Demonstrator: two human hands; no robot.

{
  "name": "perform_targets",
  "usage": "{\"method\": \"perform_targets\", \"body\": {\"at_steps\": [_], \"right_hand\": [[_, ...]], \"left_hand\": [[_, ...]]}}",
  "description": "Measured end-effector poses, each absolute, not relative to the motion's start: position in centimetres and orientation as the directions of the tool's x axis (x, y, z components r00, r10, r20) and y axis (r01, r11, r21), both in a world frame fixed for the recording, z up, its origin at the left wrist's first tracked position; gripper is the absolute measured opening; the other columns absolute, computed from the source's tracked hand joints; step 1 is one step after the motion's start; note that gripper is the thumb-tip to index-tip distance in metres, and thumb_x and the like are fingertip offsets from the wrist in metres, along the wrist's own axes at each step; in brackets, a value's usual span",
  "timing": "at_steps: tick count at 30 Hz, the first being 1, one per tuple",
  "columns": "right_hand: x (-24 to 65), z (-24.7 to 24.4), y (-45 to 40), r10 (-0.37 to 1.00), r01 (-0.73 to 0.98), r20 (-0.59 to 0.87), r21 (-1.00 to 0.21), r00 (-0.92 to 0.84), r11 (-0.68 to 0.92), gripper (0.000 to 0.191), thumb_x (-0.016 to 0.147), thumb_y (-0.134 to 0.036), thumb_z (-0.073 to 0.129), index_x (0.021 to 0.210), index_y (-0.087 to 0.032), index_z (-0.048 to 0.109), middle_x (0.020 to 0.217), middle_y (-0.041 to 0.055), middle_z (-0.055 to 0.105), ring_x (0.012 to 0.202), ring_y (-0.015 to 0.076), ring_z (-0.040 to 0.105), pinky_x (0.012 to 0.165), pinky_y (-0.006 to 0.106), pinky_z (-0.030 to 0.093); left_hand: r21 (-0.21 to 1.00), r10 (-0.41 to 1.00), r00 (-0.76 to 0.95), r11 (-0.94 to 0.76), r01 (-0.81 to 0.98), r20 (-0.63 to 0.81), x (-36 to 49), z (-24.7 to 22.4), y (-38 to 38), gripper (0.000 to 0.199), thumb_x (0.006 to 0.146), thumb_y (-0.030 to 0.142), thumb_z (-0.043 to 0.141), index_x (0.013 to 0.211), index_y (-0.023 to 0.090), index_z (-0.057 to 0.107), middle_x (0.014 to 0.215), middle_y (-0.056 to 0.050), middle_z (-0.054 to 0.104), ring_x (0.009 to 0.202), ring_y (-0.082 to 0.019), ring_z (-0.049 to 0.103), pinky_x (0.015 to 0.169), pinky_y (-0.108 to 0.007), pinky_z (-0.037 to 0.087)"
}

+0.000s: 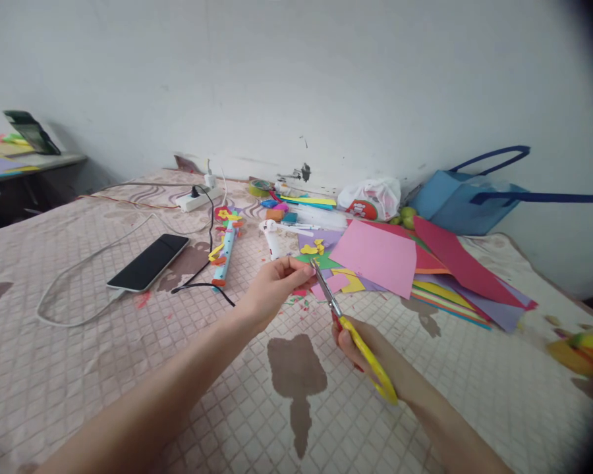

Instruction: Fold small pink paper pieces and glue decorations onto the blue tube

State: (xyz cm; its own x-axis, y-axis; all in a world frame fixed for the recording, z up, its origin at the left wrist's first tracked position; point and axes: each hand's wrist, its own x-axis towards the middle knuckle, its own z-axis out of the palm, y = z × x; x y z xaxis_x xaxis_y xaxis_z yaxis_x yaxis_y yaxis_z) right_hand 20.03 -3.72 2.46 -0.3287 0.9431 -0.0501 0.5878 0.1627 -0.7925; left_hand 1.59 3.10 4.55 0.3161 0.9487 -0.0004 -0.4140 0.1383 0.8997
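Note:
My right hand [358, 345] is closed on yellow-handled scissors [332, 301], whose metal blades point up and left. The blade tips meet the fingertips of my left hand [279, 280], which are pinched together; whatever they hold is too small to make out. Small yellow paper pieces [313, 247] lie just beyond the hands on purple and green sheets. A large pink sheet [375, 257] rests to the right of them. Red and green scraps [299, 303] are scattered on the cloth below my left fingertips.
At the left lies a phone [151, 262] with a white cable. A decorated light-blue stick [225, 253] lies near a black cord and a power strip [200, 197]. Behind are a white glue gun [271, 238], a plastic bag [370, 199] and a blue bag [462, 201]. Coloured sheets [469, 263] spread right.

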Motion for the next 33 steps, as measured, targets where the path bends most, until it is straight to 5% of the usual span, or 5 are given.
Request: {"method": "perform_targets", "body": {"at_steps": [25,33], "right_hand": [[20.3,3.2,-3.5,0.952,0.633,-0.057,-0.758,-0.299,0.154,0.030,0.079,-0.034,0.053,0.059,-0.019,0.037,0.053,-0.0034,0.040,0.048,0.0087,0.033,0.040,0.019,0.027],[19.5,2.8,-3.8,0.957,0.551,-0.076,-0.829,-0.281,0.096,0.040,0.083,-0.053,0.042,0.063,-0.019,0.040,0.053,-0.0041,0.036,0.045,0.0084,0.033,0.038,0.019,0.028]], "left_hand": [[0.954,0.909,0.410,0.048,-0.296,0.081,0.1,4.5,4.1,0.010,0.072,0.023,0.068,0.071,0.015,0.063,0.071,-0.003,0.064,0.066,-0.009,0.059,0.066,-0.021,0.045],[0.899,0.931,0.365,0.155,-0.411,0.006,1.0,4.6,3.5,0.015,0.071,0.025,0.070,0.069,0.014,0.061,0.070,-0.003,0.065,0.066,-0.010,0.060,0.070,-0.024,0.046]]}}
